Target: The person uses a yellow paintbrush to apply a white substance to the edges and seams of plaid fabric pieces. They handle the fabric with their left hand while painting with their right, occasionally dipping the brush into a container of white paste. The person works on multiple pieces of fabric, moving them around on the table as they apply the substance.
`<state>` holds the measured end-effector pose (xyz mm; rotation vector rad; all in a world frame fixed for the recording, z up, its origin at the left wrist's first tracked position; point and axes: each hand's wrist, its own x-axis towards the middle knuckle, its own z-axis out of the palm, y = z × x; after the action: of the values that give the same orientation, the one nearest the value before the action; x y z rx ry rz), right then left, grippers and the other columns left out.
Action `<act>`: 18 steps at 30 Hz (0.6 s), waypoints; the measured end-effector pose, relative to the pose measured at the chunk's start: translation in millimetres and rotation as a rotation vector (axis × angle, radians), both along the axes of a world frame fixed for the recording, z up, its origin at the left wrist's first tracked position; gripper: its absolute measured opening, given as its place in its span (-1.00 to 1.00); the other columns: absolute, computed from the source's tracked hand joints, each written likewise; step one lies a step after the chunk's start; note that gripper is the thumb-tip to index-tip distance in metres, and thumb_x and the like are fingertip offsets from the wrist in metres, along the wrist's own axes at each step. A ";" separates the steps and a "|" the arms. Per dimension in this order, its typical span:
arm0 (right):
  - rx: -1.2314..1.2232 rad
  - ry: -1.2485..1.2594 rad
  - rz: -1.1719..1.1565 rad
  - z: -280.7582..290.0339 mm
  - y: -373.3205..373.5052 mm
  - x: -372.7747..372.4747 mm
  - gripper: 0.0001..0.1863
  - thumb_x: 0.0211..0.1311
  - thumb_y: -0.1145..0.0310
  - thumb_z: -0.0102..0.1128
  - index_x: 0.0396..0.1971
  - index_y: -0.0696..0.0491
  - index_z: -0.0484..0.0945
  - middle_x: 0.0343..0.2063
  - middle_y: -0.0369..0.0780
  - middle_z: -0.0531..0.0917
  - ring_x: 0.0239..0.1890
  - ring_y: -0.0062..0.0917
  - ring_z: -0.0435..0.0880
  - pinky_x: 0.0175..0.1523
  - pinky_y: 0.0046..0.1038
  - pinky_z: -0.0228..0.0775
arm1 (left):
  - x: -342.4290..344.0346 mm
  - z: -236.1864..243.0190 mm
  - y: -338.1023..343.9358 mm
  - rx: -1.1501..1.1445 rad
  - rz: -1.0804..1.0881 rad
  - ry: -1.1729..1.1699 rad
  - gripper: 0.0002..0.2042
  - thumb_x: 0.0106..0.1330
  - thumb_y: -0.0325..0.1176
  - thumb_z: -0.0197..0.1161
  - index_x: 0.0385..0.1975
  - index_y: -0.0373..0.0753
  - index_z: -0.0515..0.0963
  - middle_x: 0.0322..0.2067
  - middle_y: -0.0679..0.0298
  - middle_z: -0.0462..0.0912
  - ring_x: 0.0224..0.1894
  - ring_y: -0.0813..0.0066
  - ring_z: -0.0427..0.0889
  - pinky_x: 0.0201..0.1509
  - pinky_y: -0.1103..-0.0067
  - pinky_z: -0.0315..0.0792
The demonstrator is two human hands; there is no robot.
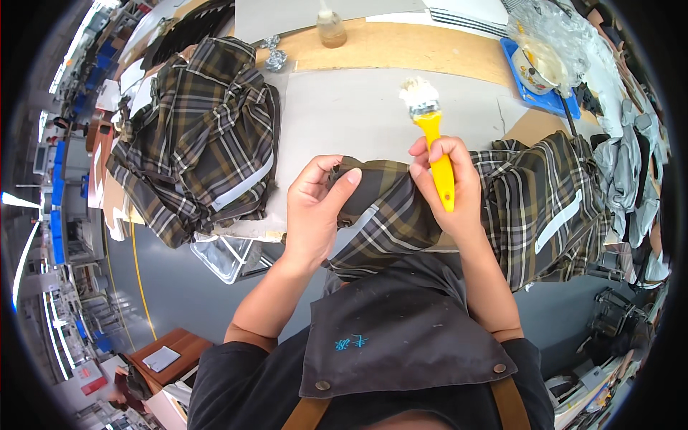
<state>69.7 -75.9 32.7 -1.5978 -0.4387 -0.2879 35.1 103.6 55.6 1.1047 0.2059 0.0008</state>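
My left hand (313, 208) grips the edge of a dark plaid cloth piece (390, 208), its thumb lying on top. A pale strip runs along this piece beside my palm. In my right hand (459, 190) is a paint brush (432, 132) with a yellow handle. Its bristles point away from me and are loaded with thick white paste. The fingertips of my right hand are also at the right part of the cloth; whether they pinch it I cannot tell. The cloth hangs over the table's near edge above my apron (401, 337).
Heaps of similar plaid cloth lie at the left (193, 136) and right (545, 208). A blue tray (527, 97) holds a bowl (534, 72) covered by clear plastic. A small bottle (331, 30) stands far back on the table (401, 50). Beneath the left edge is a metal-framed stool (229, 258).
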 end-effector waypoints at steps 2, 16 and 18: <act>0.018 0.000 -0.078 0.2 -2.1 -2.4 -0.82 0.10 0.58 0.04 -0.27 0.14 0.35 -0.35 -0.15 0.55 -0.34 -0.59 0.54 -0.23 -0.62 0.38 | 4.9 -4.4 0.0 0.007 0.004 -0.002 -0.82 0.18 -0.58 0.18 -0.21 -0.32 0.44 -0.31 0.35 0.51 -0.24 0.69 0.46 -0.13 0.69 0.37; -0.174 -0.051 -0.157 45.8 -10.2 -29.3 -0.80 0.10 0.36 0.10 -0.36 0.16 0.58 -0.59 -0.20 0.62 -0.59 -0.58 0.60 -0.43 -0.62 0.42 | 12.8 -8.5 -3.0 0.033 0.003 -0.096 -0.75 0.16 -0.66 0.07 -0.14 -0.39 0.45 -0.24 0.28 0.52 -0.20 0.64 0.47 -0.06 0.69 0.33; -0.075 0.027 -0.137 51.4 -10.9 -33.1 -0.83 0.08 0.38 0.11 -0.39 0.15 0.58 -0.58 -0.20 0.62 -0.61 -0.56 0.60 -0.45 -0.62 0.41 | 12.1 -7.6 -3.7 0.052 0.000 -0.116 -0.75 0.16 -0.66 0.08 -0.14 -0.38 0.46 -0.24 0.28 0.53 -0.20 0.65 0.47 -0.07 0.69 0.34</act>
<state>36.6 -86.8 84.1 -1.7060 -0.3235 -0.3570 47.2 99.9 48.0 1.1527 0.1026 0.0701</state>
